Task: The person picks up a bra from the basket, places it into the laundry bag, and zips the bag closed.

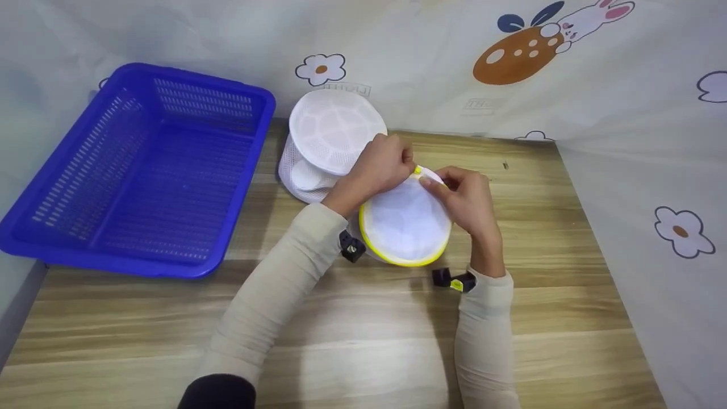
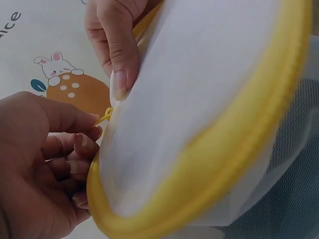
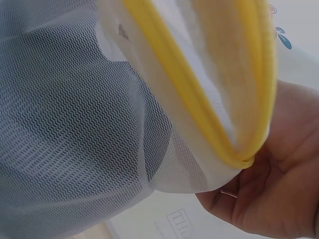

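A round white mesh laundry bag (image 1: 406, 221) with a yellow zipper stands in front of me, its pale lid facing up. With thumb and forefinger, my left hand (image 1: 377, 162) pinches the small yellow zipper pull (image 2: 105, 115) at the far edge. Right beside it, my right hand (image 1: 468, 199) grips the bag's rim, the thumb lying on top of the lid (image 2: 199, 64). From the right wrist view, the yellow zipper (image 3: 174, 64) shows parted along a stretch, its two tapes meeting near the right hand's fingers. Fine zigzag mesh forms the bag's side.
Behind my left hand stands another white mesh bag (image 1: 335, 128) with a round top. A blue plastic basket (image 1: 241, 187) sits at the left on the wood-grain table (image 1: 545, 318). Patterned white sheeting (image 1: 420, 51) rises along the back and right side.
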`<state>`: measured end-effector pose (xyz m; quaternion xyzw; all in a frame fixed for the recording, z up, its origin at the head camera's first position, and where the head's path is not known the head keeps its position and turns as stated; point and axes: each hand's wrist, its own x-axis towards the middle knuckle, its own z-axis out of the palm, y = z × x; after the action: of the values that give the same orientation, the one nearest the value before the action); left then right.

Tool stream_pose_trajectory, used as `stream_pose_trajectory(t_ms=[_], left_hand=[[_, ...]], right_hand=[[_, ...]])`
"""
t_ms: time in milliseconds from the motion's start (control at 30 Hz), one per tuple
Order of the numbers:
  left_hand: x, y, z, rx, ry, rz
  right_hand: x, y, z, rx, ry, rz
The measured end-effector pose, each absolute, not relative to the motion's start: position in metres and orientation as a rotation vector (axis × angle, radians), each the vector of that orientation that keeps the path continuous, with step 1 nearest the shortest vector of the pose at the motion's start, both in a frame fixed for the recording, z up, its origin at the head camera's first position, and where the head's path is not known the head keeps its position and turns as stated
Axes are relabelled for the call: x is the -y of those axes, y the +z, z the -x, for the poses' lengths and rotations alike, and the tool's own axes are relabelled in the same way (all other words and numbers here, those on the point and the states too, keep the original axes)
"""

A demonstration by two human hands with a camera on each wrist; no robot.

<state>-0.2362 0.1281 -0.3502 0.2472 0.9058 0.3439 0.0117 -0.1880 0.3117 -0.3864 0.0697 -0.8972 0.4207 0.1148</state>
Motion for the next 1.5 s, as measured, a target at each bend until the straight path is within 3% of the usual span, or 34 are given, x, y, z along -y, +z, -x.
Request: stream_pose_trajectory(t_ms=[933,1500], left_hand=[[-0.120,-0.377,0.230,-2.693,1.732,-0.608],[-0.105,-0.407,0.221,-2.494,2.080,-0.660]], right_hand=[[-0.313,-0.386,0.188,2.640,1.246,-0.162],[-0.293,-0.395,0.192,2.545,1.170,-0.420]])
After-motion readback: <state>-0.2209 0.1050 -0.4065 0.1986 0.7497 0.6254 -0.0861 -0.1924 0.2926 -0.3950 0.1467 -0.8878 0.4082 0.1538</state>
